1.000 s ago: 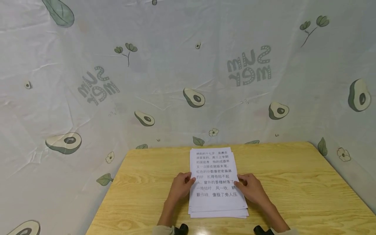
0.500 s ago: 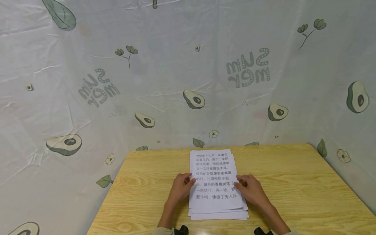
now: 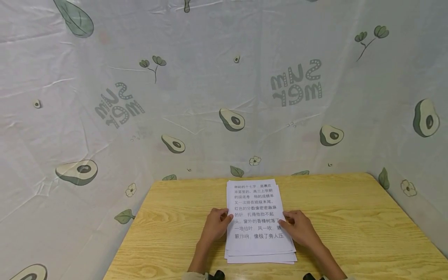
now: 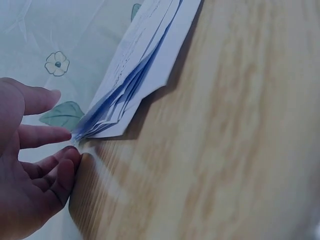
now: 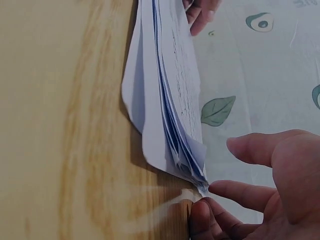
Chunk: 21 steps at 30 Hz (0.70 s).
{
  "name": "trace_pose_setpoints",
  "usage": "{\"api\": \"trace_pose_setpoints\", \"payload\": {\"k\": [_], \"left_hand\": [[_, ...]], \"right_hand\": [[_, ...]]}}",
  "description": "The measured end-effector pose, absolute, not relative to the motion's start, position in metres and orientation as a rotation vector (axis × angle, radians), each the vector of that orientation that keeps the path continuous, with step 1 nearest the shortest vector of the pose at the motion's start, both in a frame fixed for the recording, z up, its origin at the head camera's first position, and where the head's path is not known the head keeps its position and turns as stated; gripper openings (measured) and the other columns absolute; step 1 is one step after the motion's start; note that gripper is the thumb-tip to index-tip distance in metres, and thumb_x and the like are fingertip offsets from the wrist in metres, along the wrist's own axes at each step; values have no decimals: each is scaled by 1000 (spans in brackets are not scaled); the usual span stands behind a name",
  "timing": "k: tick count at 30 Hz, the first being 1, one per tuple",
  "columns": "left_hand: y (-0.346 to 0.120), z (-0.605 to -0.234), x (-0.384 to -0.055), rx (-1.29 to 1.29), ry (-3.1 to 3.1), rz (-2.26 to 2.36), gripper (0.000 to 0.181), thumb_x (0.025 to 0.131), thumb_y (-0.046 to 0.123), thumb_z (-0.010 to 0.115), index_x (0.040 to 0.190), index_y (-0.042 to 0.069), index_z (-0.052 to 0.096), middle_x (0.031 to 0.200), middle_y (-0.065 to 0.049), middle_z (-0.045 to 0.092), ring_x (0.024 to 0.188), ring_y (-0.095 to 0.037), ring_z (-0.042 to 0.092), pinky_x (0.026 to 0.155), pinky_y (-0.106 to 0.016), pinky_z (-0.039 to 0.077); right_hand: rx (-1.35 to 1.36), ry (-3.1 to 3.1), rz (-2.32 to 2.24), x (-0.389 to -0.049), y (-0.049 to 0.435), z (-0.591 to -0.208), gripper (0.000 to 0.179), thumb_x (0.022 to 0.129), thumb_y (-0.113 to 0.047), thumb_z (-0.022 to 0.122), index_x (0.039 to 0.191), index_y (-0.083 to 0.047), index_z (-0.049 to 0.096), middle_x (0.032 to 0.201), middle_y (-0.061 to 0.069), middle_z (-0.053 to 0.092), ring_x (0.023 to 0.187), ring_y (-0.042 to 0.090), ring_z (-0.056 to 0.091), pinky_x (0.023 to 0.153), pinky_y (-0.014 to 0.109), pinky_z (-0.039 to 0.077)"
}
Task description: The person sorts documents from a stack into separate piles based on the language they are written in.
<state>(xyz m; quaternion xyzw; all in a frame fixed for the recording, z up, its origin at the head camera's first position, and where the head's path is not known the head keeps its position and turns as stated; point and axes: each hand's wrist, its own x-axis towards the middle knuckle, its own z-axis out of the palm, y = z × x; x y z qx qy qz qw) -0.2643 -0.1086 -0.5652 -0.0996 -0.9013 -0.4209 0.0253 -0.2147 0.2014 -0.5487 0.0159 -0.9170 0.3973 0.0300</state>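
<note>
A stack of printed paper sheets [image 3: 257, 247] lies on the wooden table, its edges uneven at the bottom. Text in Chinese characters covers the top sheet. My left hand [image 3: 215, 224] is at the stack's left edge and my right hand [image 3: 299, 227] at its right edge. In the left wrist view, the straight index finger [image 4: 45, 136] meets the sheets' edge while the thumb stays raised above. The right wrist view shows the same pose: index finger [image 5: 242, 194] against the edge, thumb [image 5: 250, 147] lifted. The other fingers bend loosely beside the stack.
The wooden table [image 3: 350, 217] extends to both sides of the stack. Behind and beside it hangs a pale curtain [image 3: 196, 89] printed with avocados, leaves and flowers. Dark wrist devices [image 3: 218, 274] show at the bottom edge.
The top sheet's lower right corner shifted left, then back right nearly level with the sheets below. Both hands stay at the stack's sides. The head view has tilted up slightly.
</note>
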Motion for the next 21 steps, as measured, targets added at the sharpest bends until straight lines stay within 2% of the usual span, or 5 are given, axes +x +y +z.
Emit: {"api": "trace_pose_setpoints", "payload": {"k": [7, 21], "left_hand": [[-108, -563, -263, -327, -2792, -1262, 44, 103, 24, 72, 136, -5, 70, 107, -11, 66, 93, -17, 57, 78, -32, 52], [-108, -560, -263, -276, -2819, -1290, 47, 103, 26, 72, 138, -6, 68, 115, -15, 67, 94, -18, 61, 79, -34, 55]], "right_hand": [[52, -2825, 1233, -215, 201, -547, 49, 102, -22, 73, 136, 12, 66, 133, 27, 65, 110, 31, 67, 90, 45, 56], [44, -2837, 1222, -216, 201, -547, 50, 101, -22, 74, 135, 14, 66, 133, 30, 64, 107, 30, 65, 86, 41, 53]]}}
